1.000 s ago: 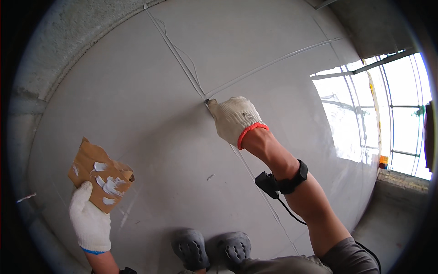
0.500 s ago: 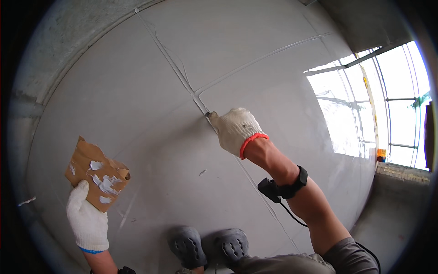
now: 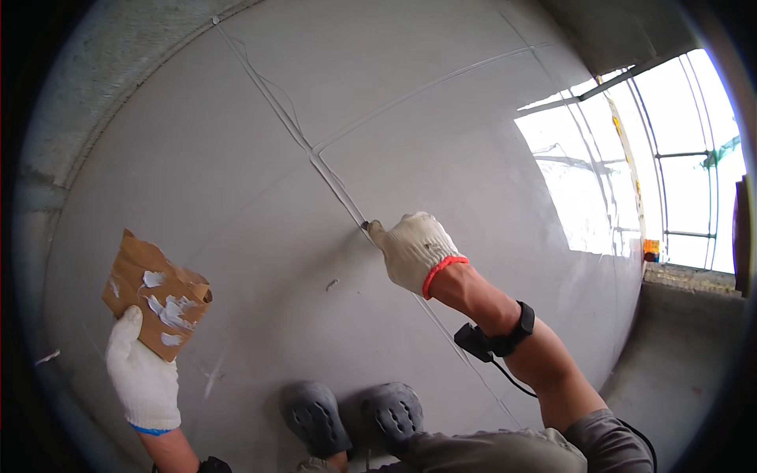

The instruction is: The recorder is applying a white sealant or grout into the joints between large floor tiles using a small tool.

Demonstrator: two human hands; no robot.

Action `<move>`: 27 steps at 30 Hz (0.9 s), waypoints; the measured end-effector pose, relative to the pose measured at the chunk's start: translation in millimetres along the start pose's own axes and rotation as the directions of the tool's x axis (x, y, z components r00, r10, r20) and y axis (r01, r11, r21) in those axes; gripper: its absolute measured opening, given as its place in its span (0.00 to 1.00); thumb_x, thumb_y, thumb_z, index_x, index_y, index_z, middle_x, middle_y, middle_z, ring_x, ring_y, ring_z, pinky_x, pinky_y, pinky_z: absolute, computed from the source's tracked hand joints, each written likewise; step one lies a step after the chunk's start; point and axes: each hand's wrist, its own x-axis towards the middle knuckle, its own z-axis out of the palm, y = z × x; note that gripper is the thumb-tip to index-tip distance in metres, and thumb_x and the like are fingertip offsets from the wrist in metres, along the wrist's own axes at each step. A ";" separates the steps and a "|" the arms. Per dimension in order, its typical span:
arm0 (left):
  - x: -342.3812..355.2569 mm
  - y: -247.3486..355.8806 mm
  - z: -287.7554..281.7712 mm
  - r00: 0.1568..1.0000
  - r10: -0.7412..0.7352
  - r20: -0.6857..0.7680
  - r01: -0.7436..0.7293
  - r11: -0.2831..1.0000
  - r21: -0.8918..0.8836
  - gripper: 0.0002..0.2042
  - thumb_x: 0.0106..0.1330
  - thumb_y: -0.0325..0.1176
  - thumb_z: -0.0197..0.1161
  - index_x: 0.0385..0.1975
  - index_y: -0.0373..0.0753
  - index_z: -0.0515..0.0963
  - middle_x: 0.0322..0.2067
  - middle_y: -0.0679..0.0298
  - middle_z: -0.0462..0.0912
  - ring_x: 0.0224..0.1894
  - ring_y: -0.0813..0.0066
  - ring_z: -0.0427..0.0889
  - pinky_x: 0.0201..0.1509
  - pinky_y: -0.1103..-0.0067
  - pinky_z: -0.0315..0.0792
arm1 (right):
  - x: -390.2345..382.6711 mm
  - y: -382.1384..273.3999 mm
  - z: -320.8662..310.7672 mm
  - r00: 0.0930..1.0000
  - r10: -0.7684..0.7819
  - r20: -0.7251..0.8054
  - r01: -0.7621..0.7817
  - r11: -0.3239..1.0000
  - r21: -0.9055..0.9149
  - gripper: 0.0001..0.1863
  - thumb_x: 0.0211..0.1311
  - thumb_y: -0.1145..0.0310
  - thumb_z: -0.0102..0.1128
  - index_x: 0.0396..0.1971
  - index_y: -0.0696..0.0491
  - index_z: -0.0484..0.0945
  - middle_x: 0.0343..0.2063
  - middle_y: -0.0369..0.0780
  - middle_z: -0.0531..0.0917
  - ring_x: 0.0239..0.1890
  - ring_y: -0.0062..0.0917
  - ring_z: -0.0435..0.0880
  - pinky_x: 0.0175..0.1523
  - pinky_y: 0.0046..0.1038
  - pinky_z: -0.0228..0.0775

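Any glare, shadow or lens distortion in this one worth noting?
Head view: bright opening at right blown out, its reflection whitening part of the floor; head view: soft shadow left of the right hand; head view: floor's upper-left edge bowed, picture corners black.

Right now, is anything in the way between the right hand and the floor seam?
Nothing visible: the small dark object in the right hand is at the seam. The pale scrap lies left of the seam; the cardboard, in the left hand, is farther left.
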 end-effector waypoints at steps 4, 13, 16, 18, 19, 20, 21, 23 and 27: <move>3.1 -3.3 -4.7 1.000 0.017 -0.009 -0.017 0.999 0.028 0.30 0.74 0.40 0.62 0.70 0.29 0.66 0.59 0.53 0.77 0.62 0.64 0.79 0.65 0.67 0.74 | -20.0 8.1 24.8 0.999 -0.014 -0.037 0.013 1.000 -0.018 0.29 0.62 0.80 0.55 0.65 0.59 0.75 0.24 0.53 0.83 0.26 0.46 0.88 0.30 0.43 0.81; 6.2 -3.5 -12.8 1.000 0.012 -0.015 -0.011 1.000 0.026 0.27 0.76 0.42 0.62 0.68 0.31 0.69 0.60 0.57 0.77 0.61 0.66 0.78 0.63 0.68 0.75 | -75.4 14.8 55.4 0.999 0.031 0.018 -0.031 1.000 0.001 0.30 0.64 0.77 0.56 0.68 0.57 0.75 0.28 0.55 0.82 0.29 0.47 0.87 0.31 0.44 0.81; 7.9 -4.9 -18.9 1.000 0.007 0.006 -0.007 1.000 -0.002 0.26 0.77 0.42 0.62 0.68 0.31 0.69 0.60 0.57 0.77 0.61 0.66 0.78 0.64 0.68 0.75 | -93.9 17.3 65.2 0.995 0.059 0.075 -0.060 0.998 0.009 0.30 0.64 0.77 0.55 0.69 0.57 0.74 0.29 0.55 0.82 0.30 0.47 0.87 0.32 0.44 0.81; 8.8 -5.7 -22.2 1.000 0.016 -0.008 -0.016 1.000 -0.010 0.26 0.78 0.42 0.61 0.68 0.32 0.70 0.61 0.56 0.77 0.62 0.65 0.78 0.65 0.68 0.75 | -106.2 19.2 74.3 0.994 0.070 0.086 -0.071 0.997 0.013 0.30 0.65 0.77 0.55 0.69 0.57 0.74 0.30 0.56 0.82 0.31 0.47 0.87 0.32 0.44 0.81; 8.6 -5.3 -22.0 1.000 0.008 -0.002 -0.008 1.000 -0.007 0.26 0.78 0.42 0.61 0.68 0.32 0.70 0.61 0.56 0.77 0.62 0.65 0.78 0.65 0.68 0.75 | -112.1 19.8 78.3 0.993 0.079 0.085 -0.082 0.996 0.026 0.30 0.65 0.77 0.55 0.69 0.57 0.74 0.29 0.55 0.82 0.30 0.46 0.87 0.32 0.44 0.81; 8.0 -4.4 -21.3 1.000 0.015 -0.010 -0.015 1.000 -0.001 0.25 0.78 0.42 0.61 0.67 0.32 0.70 0.61 0.56 0.77 0.62 0.65 0.78 0.65 0.69 0.75 | -117.5 20.4 82.0 0.993 0.088 0.084 -0.092 0.995 0.039 0.30 0.65 0.77 0.55 0.69 0.57 0.74 0.28 0.55 0.82 0.29 0.46 0.87 0.31 0.44 0.81; 7.9 -4.0 -20.6 1.000 0.018 -0.016 -0.018 1.000 0.006 0.25 0.78 0.42 0.61 0.67 0.32 0.70 0.62 0.56 0.77 0.63 0.65 0.78 0.66 0.69 0.75 | -123.4 21.6 85.8 0.991 0.099 0.090 -0.103 0.994 0.043 0.30 0.65 0.77 0.55 0.69 0.57 0.74 0.28 0.55 0.82 0.29 0.46 0.87 0.31 0.44 0.81; 7.3 -1.9 -21.3 1.000 0.021 -0.020 -0.020 0.999 0.038 0.24 0.79 0.42 0.60 0.67 0.32 0.71 0.62 0.56 0.76 0.63 0.64 0.78 0.65 0.69 0.76 | -134.9 23.5 92.5 0.988 0.114 0.104 -0.123 0.989 0.081 0.29 0.65 0.77 0.56 0.68 0.57 0.75 0.25 0.53 0.82 0.27 0.44 0.86 0.30 0.44 0.80; 18.0 -8.8 -38.3 0.998 0.068 0.008 -0.068 0.996 0.065 0.21 0.81 0.36 0.58 0.67 0.33 0.72 0.64 0.54 0.76 0.64 0.64 0.78 0.65 0.67 0.78 | -158.7 30.6 110.7 0.985 0.127 0.112 -0.138 0.987 0.089 0.28 0.65 0.77 0.56 0.66 0.57 0.76 0.23 0.51 0.81 0.26 0.44 0.86 0.29 0.43 0.79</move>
